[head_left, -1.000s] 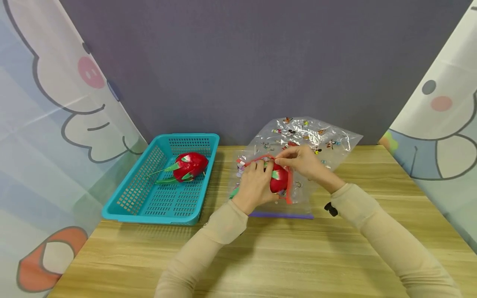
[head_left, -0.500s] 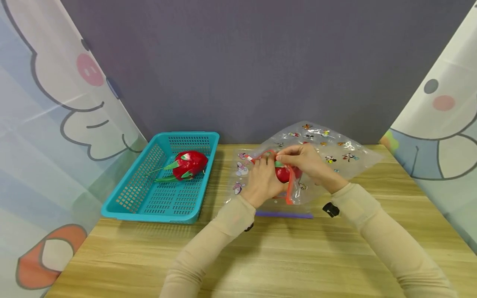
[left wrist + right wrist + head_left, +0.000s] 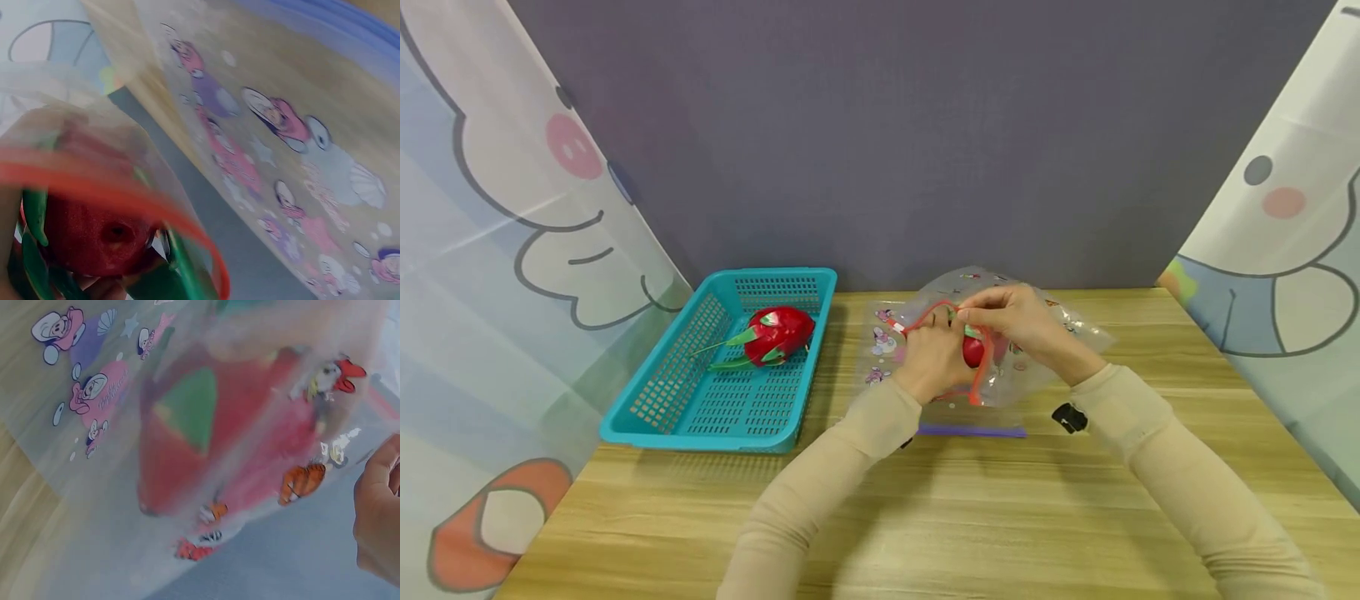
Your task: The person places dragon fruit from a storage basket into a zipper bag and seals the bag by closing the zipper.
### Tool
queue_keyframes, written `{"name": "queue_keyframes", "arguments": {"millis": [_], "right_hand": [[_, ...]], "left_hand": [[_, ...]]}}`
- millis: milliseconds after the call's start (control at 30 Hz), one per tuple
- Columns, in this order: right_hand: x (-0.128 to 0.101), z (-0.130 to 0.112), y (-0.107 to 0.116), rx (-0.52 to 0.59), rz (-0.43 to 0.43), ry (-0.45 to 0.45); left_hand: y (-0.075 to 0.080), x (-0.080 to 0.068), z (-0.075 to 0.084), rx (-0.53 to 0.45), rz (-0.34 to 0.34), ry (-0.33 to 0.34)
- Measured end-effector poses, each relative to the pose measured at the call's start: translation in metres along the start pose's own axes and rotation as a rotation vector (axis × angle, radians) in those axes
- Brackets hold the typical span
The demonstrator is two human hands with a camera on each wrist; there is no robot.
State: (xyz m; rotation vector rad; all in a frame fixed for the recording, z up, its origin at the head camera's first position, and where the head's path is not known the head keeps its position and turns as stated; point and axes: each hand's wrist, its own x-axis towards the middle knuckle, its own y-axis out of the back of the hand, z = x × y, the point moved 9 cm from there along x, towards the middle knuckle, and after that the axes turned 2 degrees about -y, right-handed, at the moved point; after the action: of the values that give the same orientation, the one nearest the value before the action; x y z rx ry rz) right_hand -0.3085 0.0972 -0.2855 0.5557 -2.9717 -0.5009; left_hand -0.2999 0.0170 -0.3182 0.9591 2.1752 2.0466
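My left hand (image 3: 934, 354) grips a red dragon fruit (image 3: 972, 353) with green leafy scales, partly inside the mouth of a clear printed zip bag (image 3: 1037, 375). The bag's orange-red zip rim (image 3: 125, 197) arches over the fruit in the left wrist view. My right hand (image 3: 1018, 318) pinches that rim on its far side between thumb and fingertips. Through the plastic, the right wrist view shows the fruit (image 3: 187, 459) blurred. Under the work lies another clear bag (image 3: 325, 125) with pink cartoon prints and a purple zip strip (image 3: 973, 432).
A turquoise basket (image 3: 700, 440) stands at the left of the wooden table (image 3: 1000, 517), holding a second dragon fruit (image 3: 780, 335). Behind the table rises a dark grey panel (image 3: 887, 150). Printed cartoon curtains (image 3: 497, 208) hang at both sides.
The left hand has moved right, bringing the dragon fruit deeper into the bag's mouth. The right hand has shifted slightly right with the rim. The bag's far part has sunk lower.
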Motion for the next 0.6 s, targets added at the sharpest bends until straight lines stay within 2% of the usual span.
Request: {"name": "queue_keyframes", "arguments": {"millis": [67, 133, 200, 267, 333, 400, 500, 567, 600], "right_hand": [[0.0, -0.002, 0.0, -0.015, -0.008, 0.013], [0.0, -0.005, 0.001, -0.076, -0.001, 0.041], [-0.001, -0.012, 0.003, -0.202, 0.026, 0.114], [-0.004, -0.025, 0.003, -0.367, 0.076, 0.235], [-0.01, -0.04, 0.001, -0.516, 0.141, 0.383], [-0.017, -0.053, -0.001, -0.625, 0.208, 0.519], [-0.025, -0.066, -0.003, -0.706, 0.289, 0.661], [-0.028, -0.073, -0.004, -0.733, 0.335, 0.731], [-0.029, -0.076, -0.004, -0.745, 0.351, 0.764]], "left_hand": [[-0.004, 0.0, -0.005, 0.0, 0.004, 0.005], [-0.01, -0.001, -0.01, -0.017, -0.01, 0.017], [-0.016, -0.002, -0.015, -0.032, -0.027, 0.031], [-0.02, -0.004, -0.02, -0.042, -0.041, 0.045], [-0.019, -0.006, -0.022, -0.019, 0.005, 0.041], [-0.014, -0.007, -0.022, 0.025, 0.083, 0.032], [-0.003, -0.008, -0.021, 0.103, 0.216, 0.018], [0.001, -0.007, -0.02, 0.133, 0.246, 0.015], [0.001, -0.005, -0.021, 0.139, 0.239, 0.016]]}}
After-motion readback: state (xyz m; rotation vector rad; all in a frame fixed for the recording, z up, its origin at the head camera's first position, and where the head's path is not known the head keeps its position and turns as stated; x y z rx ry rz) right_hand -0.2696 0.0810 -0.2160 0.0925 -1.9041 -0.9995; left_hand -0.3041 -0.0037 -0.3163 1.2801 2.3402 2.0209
